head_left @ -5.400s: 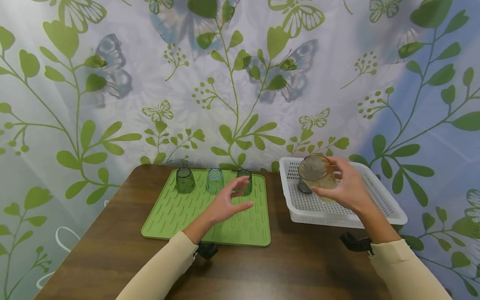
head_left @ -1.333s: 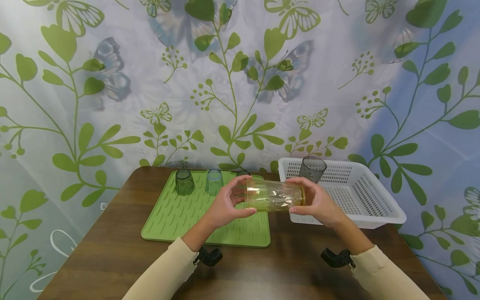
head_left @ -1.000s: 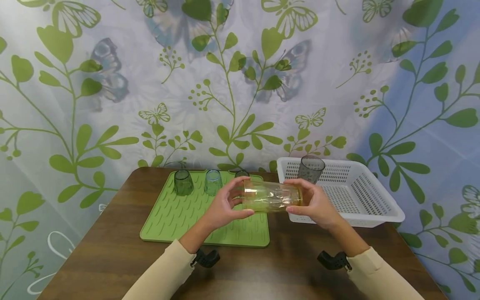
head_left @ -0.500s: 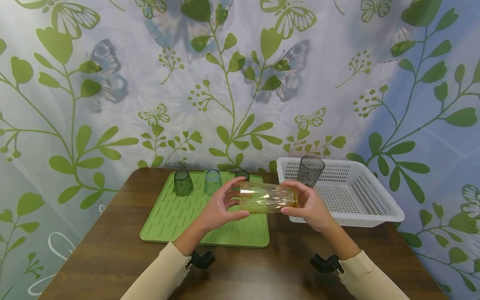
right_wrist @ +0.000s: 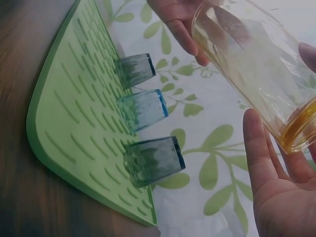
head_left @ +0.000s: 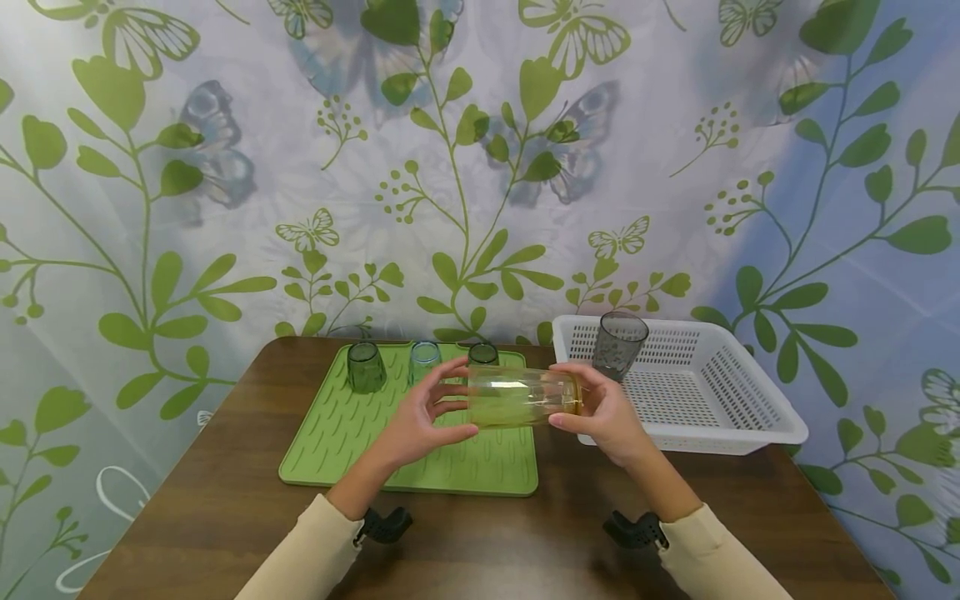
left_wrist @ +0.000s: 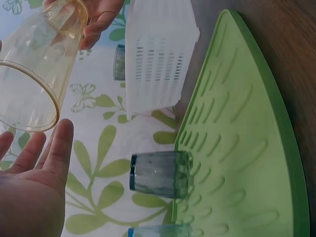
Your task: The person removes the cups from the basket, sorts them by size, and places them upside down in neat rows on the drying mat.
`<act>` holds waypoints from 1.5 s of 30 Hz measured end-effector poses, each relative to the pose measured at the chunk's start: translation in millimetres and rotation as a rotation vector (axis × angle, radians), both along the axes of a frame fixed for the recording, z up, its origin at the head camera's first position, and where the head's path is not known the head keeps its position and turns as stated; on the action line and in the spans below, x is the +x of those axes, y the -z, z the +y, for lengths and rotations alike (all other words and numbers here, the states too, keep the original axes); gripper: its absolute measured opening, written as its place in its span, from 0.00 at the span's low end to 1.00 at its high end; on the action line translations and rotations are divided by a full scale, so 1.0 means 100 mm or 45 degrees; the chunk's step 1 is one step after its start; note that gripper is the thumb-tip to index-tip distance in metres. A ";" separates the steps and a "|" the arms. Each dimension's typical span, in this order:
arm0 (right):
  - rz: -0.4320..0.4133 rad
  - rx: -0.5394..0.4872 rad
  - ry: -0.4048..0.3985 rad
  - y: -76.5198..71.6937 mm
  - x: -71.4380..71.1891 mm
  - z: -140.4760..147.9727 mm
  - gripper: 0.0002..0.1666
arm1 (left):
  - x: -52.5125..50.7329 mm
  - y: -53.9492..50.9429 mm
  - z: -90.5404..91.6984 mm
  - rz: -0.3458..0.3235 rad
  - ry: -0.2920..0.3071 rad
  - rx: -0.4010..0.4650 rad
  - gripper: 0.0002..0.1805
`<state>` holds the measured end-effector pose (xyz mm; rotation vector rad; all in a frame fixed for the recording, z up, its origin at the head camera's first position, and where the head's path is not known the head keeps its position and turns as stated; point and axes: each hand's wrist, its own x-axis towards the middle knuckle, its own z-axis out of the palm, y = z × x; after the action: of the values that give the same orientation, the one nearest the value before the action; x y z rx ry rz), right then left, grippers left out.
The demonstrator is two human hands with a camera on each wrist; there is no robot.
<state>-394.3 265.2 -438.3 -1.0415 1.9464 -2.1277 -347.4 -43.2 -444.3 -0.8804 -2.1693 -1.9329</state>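
Note:
A tall amber-tinted drinking glass point(head_left: 517, 400) lies sideways in the air, above the mat's right part, its mouth to the left. My right hand point(head_left: 611, 418) grips its base end between thumb and fingers. At the rim, my left hand point(head_left: 411, 427) holds the other end, thumb below and fingertips above. The left wrist view shows the glass rim point(left_wrist: 55, 106) against the fingertips; the right wrist view shows the thick base point(right_wrist: 300, 126) among the right fingers. Behind, a dark green glass point(head_left: 366, 369), a bluish glass point(head_left: 424, 357) and another dark glass point(head_left: 483, 353) stand upside down.
The three small glasses stand along the back of a green ridged drying mat point(head_left: 330, 454) on the wooden table point(head_left: 510, 542). To the right is a white perforated basket point(head_left: 750, 433), where a grey glass point(head_left: 621, 342) leans. A leaf-patterned curtain point(head_left: 465, 167) hangs behind.
The amber glass came from over the basket in the right hand to between both hands, horizontal. Over the last second both hands have drifted slightly left with it.

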 end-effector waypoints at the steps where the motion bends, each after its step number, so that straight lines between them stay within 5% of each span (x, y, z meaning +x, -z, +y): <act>1: -0.008 -0.003 -0.001 0.00 0.00 -0.01 0.39 | 0.01 0.00 -0.02 0.000 -0.008 -0.005 0.48; 8: -0.035 0.031 0.025 0.02 0.03 -0.15 0.41 | 0.09 0.05 -0.17 0.046 -0.130 -0.139 0.48; 20: -0.010 -0.001 0.037 0.08 0.07 -0.39 0.42 | 0.24 0.21 -0.66 0.185 -0.512 -0.531 0.42; 29: -0.020 0.006 0.073 0.18 0.05 -0.53 0.42 | 0.34 0.36 -1.13 0.132 -0.745 -0.899 0.39; 34: -0.097 -0.012 0.095 0.22 0.04 -0.65 0.42 | 0.38 0.42 -1.36 0.116 -0.806 -1.040 0.38; 45: -0.125 0.029 0.153 0.27 -0.03 -0.90 0.45 | 0.47 0.58 -1.76 0.039 -0.826 -1.133 0.41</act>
<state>-397.7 174.9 -465.5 -0.8189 2.0302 -2.1657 -300.5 -219.1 -502.7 -0.1698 -2.8064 -0.6385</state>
